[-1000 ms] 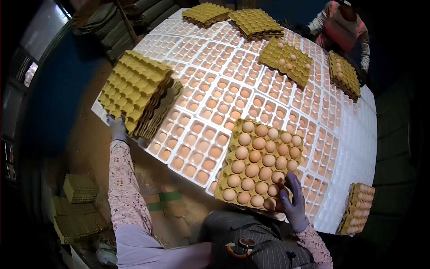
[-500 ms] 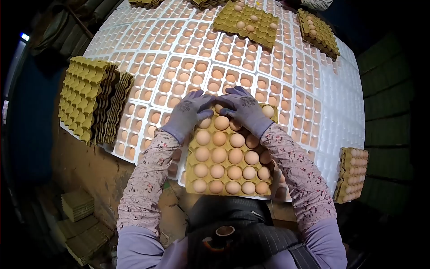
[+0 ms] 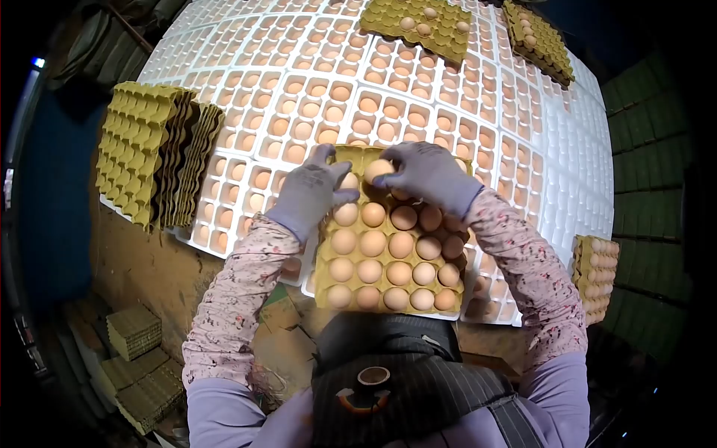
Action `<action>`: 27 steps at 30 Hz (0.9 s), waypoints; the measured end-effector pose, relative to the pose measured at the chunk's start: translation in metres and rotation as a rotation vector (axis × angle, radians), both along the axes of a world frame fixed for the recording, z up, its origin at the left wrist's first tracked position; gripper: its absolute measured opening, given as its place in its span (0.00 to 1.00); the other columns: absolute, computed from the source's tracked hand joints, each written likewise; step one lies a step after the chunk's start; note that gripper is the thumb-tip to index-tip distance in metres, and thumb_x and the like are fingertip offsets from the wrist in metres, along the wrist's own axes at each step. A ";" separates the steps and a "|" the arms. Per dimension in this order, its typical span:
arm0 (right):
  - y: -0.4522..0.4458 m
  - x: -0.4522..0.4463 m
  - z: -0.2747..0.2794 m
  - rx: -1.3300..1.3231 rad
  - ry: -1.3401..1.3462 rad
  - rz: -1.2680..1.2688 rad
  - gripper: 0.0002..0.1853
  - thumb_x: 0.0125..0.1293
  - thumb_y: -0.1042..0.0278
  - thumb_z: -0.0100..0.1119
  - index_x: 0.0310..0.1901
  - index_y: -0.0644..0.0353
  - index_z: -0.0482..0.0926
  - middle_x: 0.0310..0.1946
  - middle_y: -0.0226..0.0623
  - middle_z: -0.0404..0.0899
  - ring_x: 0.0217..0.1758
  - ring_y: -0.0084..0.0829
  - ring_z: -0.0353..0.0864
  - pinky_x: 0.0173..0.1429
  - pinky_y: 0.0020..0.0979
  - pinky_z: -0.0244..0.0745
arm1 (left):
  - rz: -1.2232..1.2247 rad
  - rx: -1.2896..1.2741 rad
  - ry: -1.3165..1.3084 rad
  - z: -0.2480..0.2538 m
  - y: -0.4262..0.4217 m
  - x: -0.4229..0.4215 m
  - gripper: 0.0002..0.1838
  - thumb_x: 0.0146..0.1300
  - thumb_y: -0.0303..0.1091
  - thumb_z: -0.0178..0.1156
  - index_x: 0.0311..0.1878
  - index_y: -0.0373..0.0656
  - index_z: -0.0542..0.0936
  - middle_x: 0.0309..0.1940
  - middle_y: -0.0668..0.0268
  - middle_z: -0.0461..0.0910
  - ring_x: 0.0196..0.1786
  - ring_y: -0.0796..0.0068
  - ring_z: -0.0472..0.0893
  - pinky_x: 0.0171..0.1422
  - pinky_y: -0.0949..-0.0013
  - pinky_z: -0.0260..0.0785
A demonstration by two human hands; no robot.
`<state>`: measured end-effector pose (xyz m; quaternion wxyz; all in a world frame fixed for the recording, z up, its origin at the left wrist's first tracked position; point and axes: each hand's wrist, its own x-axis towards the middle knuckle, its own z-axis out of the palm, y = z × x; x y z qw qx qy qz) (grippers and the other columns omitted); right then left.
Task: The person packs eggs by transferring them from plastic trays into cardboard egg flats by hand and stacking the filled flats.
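A yellow-brown egg tray (image 3: 328, 300) full of rows of brown eggs lies in front of my body, on top of white egg packs. My gloved right hand (image 3: 432, 175) pinches one egg (image 3: 377, 171) at the tray's far side, lifted slightly above its neighbours. At the tray's far left corner is my gloved left hand (image 3: 308, 190), thumb and fingers apart beside another egg (image 3: 349, 181). The right hand hides part of the far rows.
White plastic packs (image 3: 299, 112) filled with eggs cover the table. Stacked empty trays (image 3: 134, 153) stand at the left. Partly filled trays (image 3: 448, 33) lie at the back, and another egg tray (image 3: 596, 276) at the right edge. More tray stacks (image 3: 134, 332) sit low on the left.
My right hand has closed on an egg and raised it a little. The left hand has drawn slightly left and its fingers have spread. The view has shifted slightly.
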<state>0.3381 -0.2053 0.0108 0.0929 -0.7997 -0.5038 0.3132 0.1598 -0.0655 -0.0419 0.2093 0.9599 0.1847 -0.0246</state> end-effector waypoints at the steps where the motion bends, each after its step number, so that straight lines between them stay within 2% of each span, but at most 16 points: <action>1: -0.009 0.012 0.003 0.017 0.661 -0.339 0.17 0.63 0.65 0.67 0.53 0.60 0.83 0.49 0.36 0.81 0.44 0.32 0.84 0.51 0.37 0.78 | 0.002 -0.005 -0.003 -0.004 0.001 -0.003 0.27 0.65 0.56 0.65 0.56 0.44 0.81 0.59 0.51 0.75 0.55 0.54 0.83 0.59 0.57 0.75; 3: -0.026 0.023 -0.008 0.237 1.116 -0.283 0.17 0.63 0.65 0.66 0.53 0.58 0.83 0.50 0.31 0.79 0.45 0.27 0.81 0.54 0.33 0.77 | 0.052 -0.193 -0.109 -0.009 0.008 -0.008 0.27 0.65 0.54 0.66 0.57 0.42 0.80 0.58 0.52 0.77 0.55 0.56 0.83 0.60 0.59 0.75; 5: -0.026 0.012 -0.024 0.498 0.577 0.097 0.17 0.63 0.65 0.65 0.54 0.55 0.82 0.54 0.34 0.78 0.49 0.32 0.83 0.56 0.36 0.77 | 0.394 -0.962 -0.278 -0.001 0.013 -0.017 0.24 0.67 0.47 0.66 0.58 0.41 0.79 0.51 0.58 0.81 0.49 0.61 0.84 0.54 0.63 0.77; 7: -0.021 -0.030 0.003 0.064 -0.066 0.235 0.19 0.63 0.56 0.67 0.53 0.54 0.80 0.52 0.41 0.77 0.61 0.44 0.78 0.59 0.48 0.75 | 0.363 -1.127 -0.274 0.023 0.010 -0.031 0.24 0.68 0.43 0.67 0.63 0.44 0.78 0.57 0.60 0.80 0.49 0.66 0.85 0.56 0.63 0.79; 9: -0.024 -0.053 -0.031 0.163 -0.363 0.236 0.14 0.64 0.57 0.66 0.48 0.52 0.82 0.57 0.39 0.74 0.57 0.44 0.78 0.54 0.44 0.78 | -0.027 -0.127 -0.131 0.015 -0.013 -0.035 0.25 0.66 0.44 0.68 0.65 0.56 0.77 0.64 0.58 0.75 0.55 0.58 0.84 0.56 0.59 0.79; 11: -0.033 -0.055 -0.057 0.292 -0.592 0.303 0.12 0.64 0.58 0.64 0.47 0.49 0.83 0.59 0.39 0.72 0.53 0.45 0.77 0.50 0.41 0.79 | -0.062 0.226 0.192 0.022 -0.039 -0.028 0.26 0.61 0.47 0.70 0.63 0.59 0.79 0.69 0.58 0.69 0.65 0.53 0.76 0.61 0.56 0.77; 14: -0.068 -0.040 -0.003 0.377 -0.164 0.012 0.14 0.62 0.55 0.67 0.45 0.52 0.84 0.57 0.36 0.75 0.59 0.43 0.76 0.58 0.44 0.77 | -0.130 0.277 0.211 0.013 -0.034 -0.026 0.26 0.59 0.51 0.69 0.60 0.56 0.79 0.70 0.57 0.67 0.59 0.52 0.78 0.58 0.55 0.76; 16: -0.117 -0.030 -0.001 0.463 0.442 -0.381 0.18 0.67 0.56 0.66 0.53 0.58 0.84 0.59 0.38 0.74 0.64 0.36 0.75 0.61 0.33 0.75 | -0.062 0.011 -0.078 0.010 -0.022 -0.038 0.25 0.69 0.54 0.61 0.63 0.53 0.78 0.64 0.59 0.75 0.57 0.59 0.81 0.58 0.61 0.78; 17: -0.147 -0.021 -0.011 0.515 0.563 -0.453 0.21 0.72 0.55 0.62 0.58 0.62 0.81 0.56 0.36 0.78 0.59 0.31 0.77 0.61 0.31 0.74 | -0.073 0.024 -0.079 0.011 -0.018 -0.041 0.25 0.69 0.54 0.61 0.63 0.53 0.78 0.64 0.59 0.75 0.57 0.59 0.81 0.58 0.61 0.78; 18: -0.174 -0.034 0.002 0.543 0.958 -0.716 0.24 0.77 0.49 0.55 0.60 0.63 0.79 0.51 0.34 0.81 0.52 0.28 0.80 0.60 0.32 0.75 | 0.094 -0.664 -0.092 0.012 -0.014 -0.044 0.29 0.71 0.60 0.55 0.63 0.48 0.78 0.61 0.60 0.77 0.56 0.63 0.81 0.58 0.64 0.77; 19: -0.193 -0.044 0.024 0.438 0.843 -0.704 0.29 0.79 0.42 0.47 0.61 0.63 0.78 0.48 0.34 0.83 0.51 0.27 0.81 0.61 0.31 0.76 | 0.270 -1.353 -0.081 0.013 -0.017 -0.048 0.35 0.73 0.67 0.50 0.63 0.42 0.77 0.58 0.62 0.79 0.55 0.67 0.81 0.57 0.67 0.77; 20: -0.220 -0.052 0.005 0.486 1.121 -0.853 0.32 0.80 0.40 0.43 0.61 0.65 0.77 0.50 0.36 0.83 0.53 0.25 0.81 0.60 0.30 0.76 | 0.334 -1.649 -0.144 0.027 -0.040 -0.046 0.45 0.73 0.73 0.39 0.63 0.36 0.76 0.56 0.64 0.80 0.56 0.73 0.80 0.58 0.70 0.75; 22: -0.264 -0.072 -0.022 0.555 1.119 -0.958 0.31 0.81 0.41 0.42 0.63 0.64 0.75 0.50 0.35 0.83 0.51 0.24 0.81 0.54 0.28 0.77 | 0.268 -1.621 -0.023 0.050 -0.065 -0.033 0.44 0.74 0.73 0.36 0.67 0.40 0.74 0.59 0.63 0.79 0.57 0.73 0.80 0.59 0.69 0.75; 24: -0.294 -0.093 -0.015 0.578 1.081 -0.969 0.30 0.78 0.41 0.51 0.64 0.63 0.74 0.51 0.34 0.82 0.49 0.24 0.80 0.51 0.27 0.77 | 0.071 -1.280 0.029 0.050 -0.095 -0.012 0.45 0.74 0.74 0.33 0.69 0.41 0.73 0.60 0.61 0.79 0.57 0.70 0.81 0.57 0.67 0.78; 25: -0.312 -0.095 -0.028 0.578 1.413 -1.102 0.32 0.73 0.41 0.58 0.64 0.62 0.74 0.52 0.34 0.81 0.48 0.25 0.80 0.52 0.27 0.76 | 0.224 -1.572 0.087 0.063 -0.116 -0.001 0.38 0.76 0.69 0.43 0.67 0.43 0.74 0.56 0.64 0.82 0.54 0.73 0.81 0.56 0.67 0.78; 27: -0.340 -0.106 -0.003 0.629 1.152 -0.941 0.35 0.65 0.41 0.65 0.60 0.66 0.78 0.57 0.39 0.80 0.55 0.29 0.78 0.59 0.32 0.73 | 0.349 -1.744 0.335 0.097 -0.160 0.027 0.33 0.76 0.62 0.49 0.67 0.42 0.74 0.51 0.63 0.83 0.47 0.72 0.83 0.47 0.72 0.79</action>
